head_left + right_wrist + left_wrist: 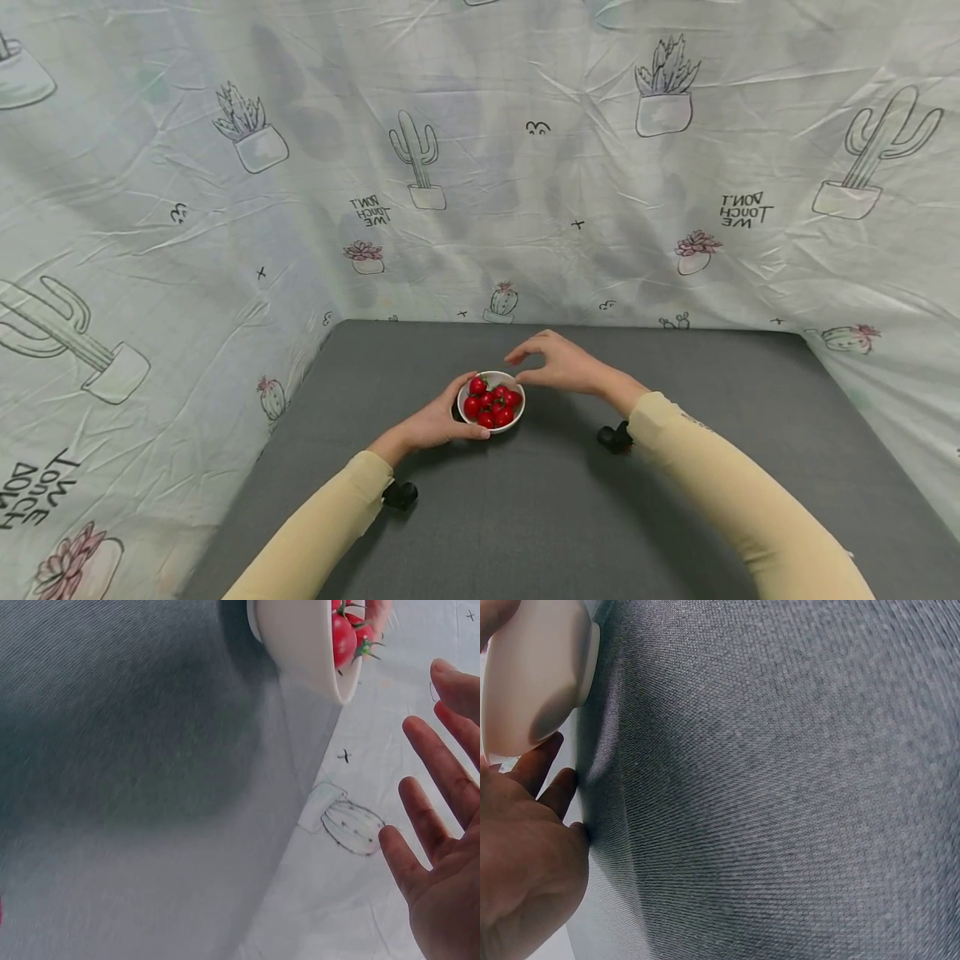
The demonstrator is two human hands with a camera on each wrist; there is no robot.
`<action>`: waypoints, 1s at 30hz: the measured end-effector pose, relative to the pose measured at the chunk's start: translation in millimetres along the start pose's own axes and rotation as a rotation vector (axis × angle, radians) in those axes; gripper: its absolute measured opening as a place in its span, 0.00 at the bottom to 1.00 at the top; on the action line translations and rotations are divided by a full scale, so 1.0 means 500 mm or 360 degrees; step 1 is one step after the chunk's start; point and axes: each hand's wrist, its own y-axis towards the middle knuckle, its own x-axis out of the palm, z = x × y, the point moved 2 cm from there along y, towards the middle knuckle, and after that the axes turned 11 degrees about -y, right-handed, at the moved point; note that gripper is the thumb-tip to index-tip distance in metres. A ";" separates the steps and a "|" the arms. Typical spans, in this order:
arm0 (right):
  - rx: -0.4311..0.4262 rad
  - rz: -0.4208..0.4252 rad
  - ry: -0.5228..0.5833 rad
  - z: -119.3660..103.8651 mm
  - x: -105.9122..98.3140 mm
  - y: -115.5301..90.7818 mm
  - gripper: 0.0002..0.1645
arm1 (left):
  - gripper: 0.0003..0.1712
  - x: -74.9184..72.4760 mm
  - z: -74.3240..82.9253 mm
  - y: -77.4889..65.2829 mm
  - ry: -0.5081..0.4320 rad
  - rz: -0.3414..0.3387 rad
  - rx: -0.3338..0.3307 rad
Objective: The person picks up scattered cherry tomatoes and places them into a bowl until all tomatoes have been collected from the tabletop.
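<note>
A small white bowl (504, 377) holds several red cherry tomatoes (487, 402) with green stems. My left hand (441, 417) grips the bowl from its left side, with the thumb at the near rim and fingers round the far side. Beneath that hand, the left wrist view shows the bowl's pale outer wall (540, 660) and its foot close over the cloth. My right hand (562, 364) hovers at the bowl's right rim, holding nothing. In the right wrist view its fingers (442, 776) are spread and apart from the bowl.
A dark grey cloth (525, 517) covers the table. Behind and to the left hangs a pale curtain (480, 167) printed with cacti and lettering. Each wrist carries a small black camera, such as the right one (615, 437).
</note>
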 end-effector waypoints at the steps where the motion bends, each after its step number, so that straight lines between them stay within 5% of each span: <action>1: -0.0001 0.0002 0.0009 0.004 -0.004 -0.006 0.19 | 0.62 0.000 0.000 0.000 -0.0002 0.0004 -0.0001; 30: 0.0114 0.0101 0.0000 0.077 -0.068 -0.165 0.21 | 0.62 -0.001 -0.004 -0.002 0.0024 -0.0008 0.0010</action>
